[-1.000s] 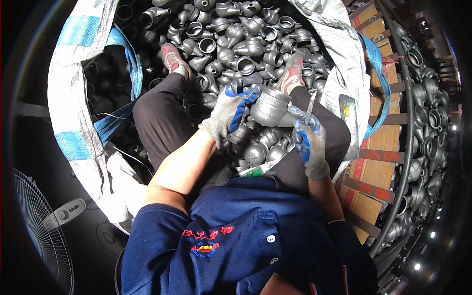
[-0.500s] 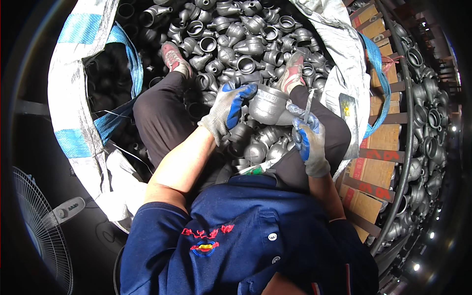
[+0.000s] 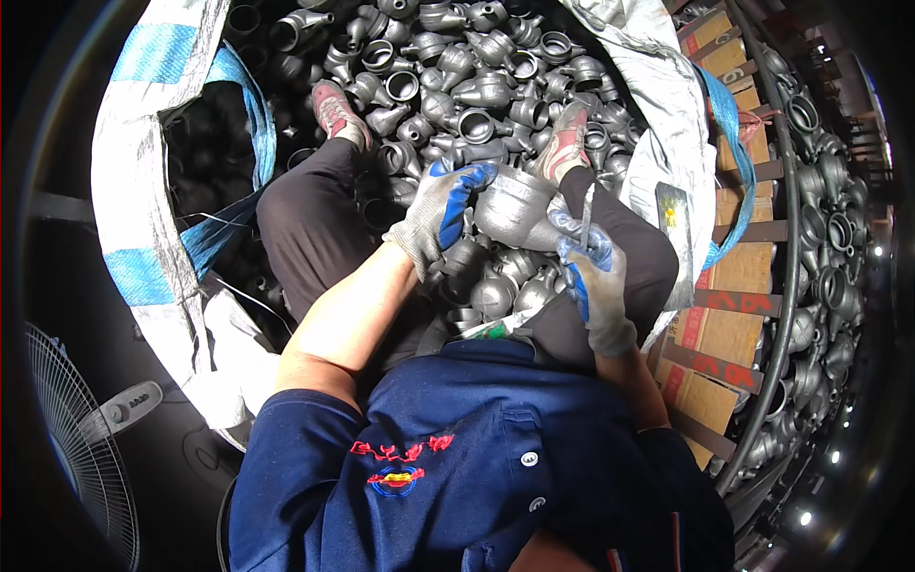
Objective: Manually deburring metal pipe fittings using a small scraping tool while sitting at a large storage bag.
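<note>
My left hand (image 3: 437, 212), in a grey and blue work glove, grips a grey metal pipe fitting (image 3: 515, 208) held over my lap. My right hand (image 3: 589, 276), gloved the same way, touches the fitting's near side and holds a thin metal tool (image 3: 587, 212) upright against it. More grey fittings (image 3: 505, 281) lie piled between my legs under both hands.
A heap of grey pipe fittings (image 3: 448, 67) fills a big white and blue woven sack (image 3: 143, 181) around my feet. Cardboard boxes (image 3: 724, 286) and a round rack of fittings (image 3: 820, 238) stand at the right. A floor fan (image 3: 81, 429) sits at lower left.
Both hands have kept their hold; the fitting has turned slightly in my left hand and the tool has shifted a little against it.
</note>
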Demonstrator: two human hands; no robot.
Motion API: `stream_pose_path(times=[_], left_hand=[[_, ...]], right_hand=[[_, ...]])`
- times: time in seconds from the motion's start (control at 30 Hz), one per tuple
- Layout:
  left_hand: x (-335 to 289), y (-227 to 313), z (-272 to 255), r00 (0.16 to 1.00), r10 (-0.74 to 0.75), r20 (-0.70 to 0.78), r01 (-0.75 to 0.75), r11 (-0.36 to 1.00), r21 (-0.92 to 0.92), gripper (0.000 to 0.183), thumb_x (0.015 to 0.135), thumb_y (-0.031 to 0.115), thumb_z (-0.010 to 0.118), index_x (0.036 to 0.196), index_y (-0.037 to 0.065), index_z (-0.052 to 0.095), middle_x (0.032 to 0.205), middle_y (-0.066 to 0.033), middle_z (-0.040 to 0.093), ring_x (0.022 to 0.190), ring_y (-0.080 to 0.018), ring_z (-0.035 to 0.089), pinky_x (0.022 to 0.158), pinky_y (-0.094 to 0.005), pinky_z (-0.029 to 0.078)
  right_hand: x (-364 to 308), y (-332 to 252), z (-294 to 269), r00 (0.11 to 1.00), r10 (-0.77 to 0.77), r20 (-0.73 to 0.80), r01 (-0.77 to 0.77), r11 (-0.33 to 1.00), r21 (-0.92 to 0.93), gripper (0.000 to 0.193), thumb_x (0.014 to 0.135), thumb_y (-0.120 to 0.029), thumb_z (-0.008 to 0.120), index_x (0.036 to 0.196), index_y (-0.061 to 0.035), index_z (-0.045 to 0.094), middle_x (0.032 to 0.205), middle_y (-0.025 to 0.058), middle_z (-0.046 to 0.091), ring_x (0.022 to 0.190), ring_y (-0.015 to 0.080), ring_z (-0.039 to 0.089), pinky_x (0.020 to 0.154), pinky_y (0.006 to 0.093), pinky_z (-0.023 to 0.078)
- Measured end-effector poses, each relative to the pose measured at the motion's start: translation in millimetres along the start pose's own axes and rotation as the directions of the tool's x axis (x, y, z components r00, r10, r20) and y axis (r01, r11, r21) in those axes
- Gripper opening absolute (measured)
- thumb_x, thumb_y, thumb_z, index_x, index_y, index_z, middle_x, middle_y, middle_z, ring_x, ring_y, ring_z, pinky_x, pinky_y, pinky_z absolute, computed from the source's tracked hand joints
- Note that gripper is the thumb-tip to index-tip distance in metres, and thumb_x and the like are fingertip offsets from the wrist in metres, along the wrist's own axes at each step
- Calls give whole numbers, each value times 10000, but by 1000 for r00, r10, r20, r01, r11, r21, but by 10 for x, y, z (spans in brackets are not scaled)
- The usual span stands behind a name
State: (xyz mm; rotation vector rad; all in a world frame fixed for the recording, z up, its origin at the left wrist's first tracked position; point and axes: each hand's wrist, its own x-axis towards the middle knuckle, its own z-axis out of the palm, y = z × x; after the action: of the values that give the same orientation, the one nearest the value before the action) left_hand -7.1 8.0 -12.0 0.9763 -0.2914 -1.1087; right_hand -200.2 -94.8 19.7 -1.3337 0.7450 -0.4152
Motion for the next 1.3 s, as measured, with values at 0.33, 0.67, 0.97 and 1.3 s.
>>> stream_pose_path(times=[0.33,0.67,0.97,1.3], left_hand=[[3,36,28,990,-22,-137,17,999,-35,265,853,40,572,1117,20,577,991,-67,629,888,-142,603,784,-279,512],[29,80,17,999,41,-12,-40,999,31,303,877,54,582,1169,5,521,1014,-80,618,902,-151,608,804,-283,519],[12,-60,-157,983,185,-16,-177,959,220,275,912,73,478,1173,28,548,998,-46,616,860,-119,591,758,-275,500],[116,-13,-8,988,52,-145,-40,996,84,222,929,176,510,1105,78,602,780,18,593,649,-68,543,519,-212,435]], right_hand=[[56,52,2,995,88,39,-92,989,114,341,848,-42,548,1181,32,549,704,-16,541,492,21,451,434,169,373],[87,3,20,990,141,24,-143,978,149,335,877,-53,503,1200,37,525,604,-74,438,429,-14,356,371,155,285],[139,-35,-4,994,108,33,-112,982,152,277,894,-111,525,1149,-6,556,620,-42,537,422,-11,365,371,159,277],[274,-102,-112,999,28,-17,-23,977,212,222,866,-61,581,1083,-21,596,742,6,630,442,-6,416,381,157,298]])
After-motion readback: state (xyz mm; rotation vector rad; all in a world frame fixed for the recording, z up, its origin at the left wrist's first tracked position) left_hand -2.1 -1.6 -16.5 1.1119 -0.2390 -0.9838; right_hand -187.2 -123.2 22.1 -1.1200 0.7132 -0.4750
